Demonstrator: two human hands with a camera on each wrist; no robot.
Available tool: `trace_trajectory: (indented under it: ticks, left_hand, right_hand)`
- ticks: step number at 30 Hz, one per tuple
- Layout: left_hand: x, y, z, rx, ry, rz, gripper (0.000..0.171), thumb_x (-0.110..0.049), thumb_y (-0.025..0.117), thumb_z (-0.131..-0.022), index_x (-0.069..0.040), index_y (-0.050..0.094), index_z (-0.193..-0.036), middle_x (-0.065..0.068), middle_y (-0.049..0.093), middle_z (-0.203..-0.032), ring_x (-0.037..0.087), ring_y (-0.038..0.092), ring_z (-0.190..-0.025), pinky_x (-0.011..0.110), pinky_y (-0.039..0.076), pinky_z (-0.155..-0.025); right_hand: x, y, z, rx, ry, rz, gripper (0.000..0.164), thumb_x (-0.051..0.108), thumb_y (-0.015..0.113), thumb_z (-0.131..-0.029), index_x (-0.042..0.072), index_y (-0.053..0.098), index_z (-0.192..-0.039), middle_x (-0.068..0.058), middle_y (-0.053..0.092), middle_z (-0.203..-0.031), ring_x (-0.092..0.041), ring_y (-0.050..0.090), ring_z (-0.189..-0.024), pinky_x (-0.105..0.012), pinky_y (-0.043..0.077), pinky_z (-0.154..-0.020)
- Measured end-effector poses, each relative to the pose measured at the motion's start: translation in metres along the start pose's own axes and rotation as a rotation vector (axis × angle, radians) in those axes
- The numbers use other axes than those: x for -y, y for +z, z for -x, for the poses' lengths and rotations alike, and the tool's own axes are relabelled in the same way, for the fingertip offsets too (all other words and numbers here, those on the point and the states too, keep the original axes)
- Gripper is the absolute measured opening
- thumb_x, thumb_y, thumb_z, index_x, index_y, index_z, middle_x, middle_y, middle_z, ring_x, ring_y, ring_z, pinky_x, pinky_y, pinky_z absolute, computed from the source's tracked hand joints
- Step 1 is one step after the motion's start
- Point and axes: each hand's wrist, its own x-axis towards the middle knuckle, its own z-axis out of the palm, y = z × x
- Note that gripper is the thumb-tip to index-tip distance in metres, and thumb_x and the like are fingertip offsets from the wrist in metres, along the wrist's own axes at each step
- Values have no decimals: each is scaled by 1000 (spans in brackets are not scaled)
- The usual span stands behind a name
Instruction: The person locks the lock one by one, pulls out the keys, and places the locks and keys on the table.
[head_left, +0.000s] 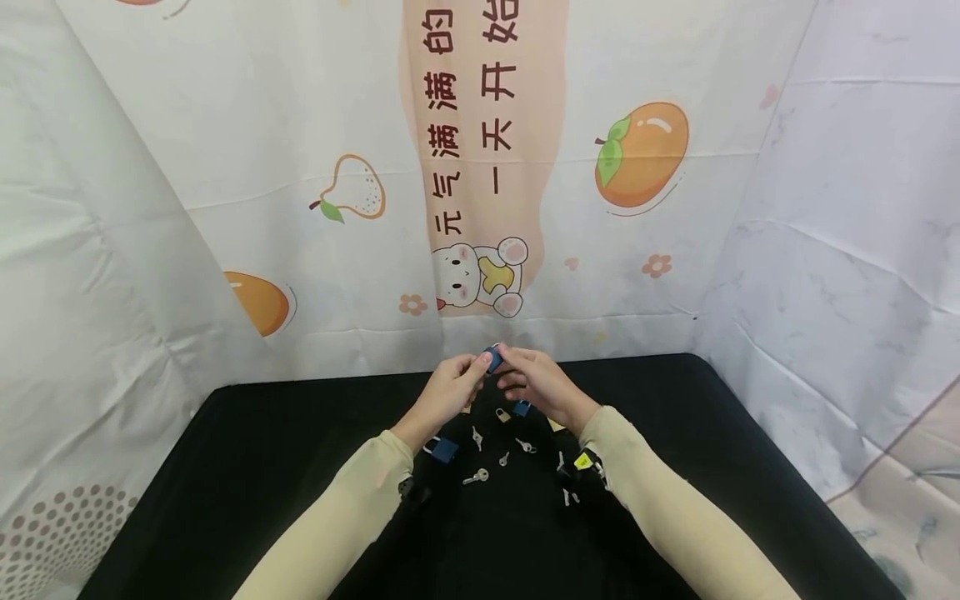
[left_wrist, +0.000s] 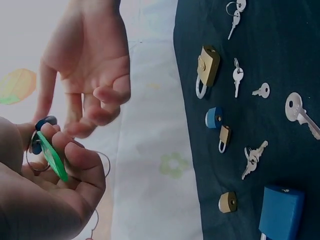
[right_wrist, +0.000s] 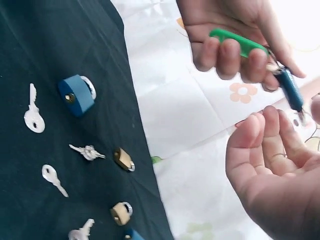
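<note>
Both hands meet over the far edge of the table around a small blue padlock (right_wrist: 289,90). My left hand (head_left: 448,390) grips it near the thumb tip, and its curled fingers hold a green key tag (right_wrist: 240,42) on a metal ring. A pale key bow shows at the padlock's end, beside the left fingers. My right hand (head_left: 546,385) pinches the padlock's other end, where the shackle is; its remaining fingers curl loosely below. Part of the padlock is hidden behind the fingers in the head view.
On the black tablecloth (head_left: 300,467) below lie several loose keys, among them a larger key (head_left: 476,476). Brass padlocks (left_wrist: 209,65) and blue padlocks (left_wrist: 281,212) are spread among them. A printed white curtain (head_left: 360,275) hangs just behind the table.
</note>
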Motion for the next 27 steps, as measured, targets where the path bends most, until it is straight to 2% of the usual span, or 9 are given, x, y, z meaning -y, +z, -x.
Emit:
trace_trajectory:
  ticks: [5, 12, 16, 20, 23, 27]
  left_hand:
    - [2, 5, 0, -9, -4, -58, 43, -47, 50, -106, -8, 63, -95, 1, 51, -71, 14, 45, -57, 27, 37, -52]
    - [5, 4, 5, 52, -20, -87, 40, -40, 49, -108, -4, 67, -111, 4, 54, -76, 15, 46, -61, 29, 39, -57]
    - [6, 4, 7, 65, 2, -114, 35, -35, 50, -108, -5, 68, -112, 1, 54, -76, 15, 50, -64, 30, 41, -60]
    - [8, 4, 7, 80, 19, -139, 31, -34, 51, -108, -8, 66, -102, -1, 52, -72, 15, 48, -61, 30, 40, -57]
    - [9, 6, 7, 80, 27, -145, 28, -33, 52, -107, -10, 65, -98, -1, 50, -70, 15, 47, -58, 29, 38, -55]
    - [11, 7, 7, 82, 41, -137, 26, -31, 51, -108, -10, 66, -103, -1, 51, -74, 14, 48, -59, 29, 39, -55]
  right_hand:
    - [-8, 1, -1, -68, -50, -74, 36, 36, 62, -103, 5, 69, -118, -5, 63, -98, -15, 59, -83, -28, 53, -73]
    - [-9, 1, -1, -148, -65, -118, 46, 36, 63, -102, -1, 61, -129, -5, 62, -95, -13, 60, -81, -24, 55, -73]
    - [-10, 1, 0, -114, -56, -127, 48, 33, 60, -104, -3, 54, -135, -6, 63, -103, -14, 64, -85, -26, 56, -77]
    - [-10, 5, 1, -52, -64, -95, 48, 26, 60, -105, -4, 48, -140, -7, 63, -110, -15, 66, -91, -29, 56, -83]
    - [-10, 7, 1, -51, -75, -84, 50, 22, 63, -103, -5, 47, -141, -7, 64, -110, -16, 66, -92, -28, 56, -83]
    - [-10, 7, 0, -85, -71, -109, 49, 20, 64, -102, -6, 48, -141, -6, 65, -107, -14, 66, -88, -25, 55, -80]
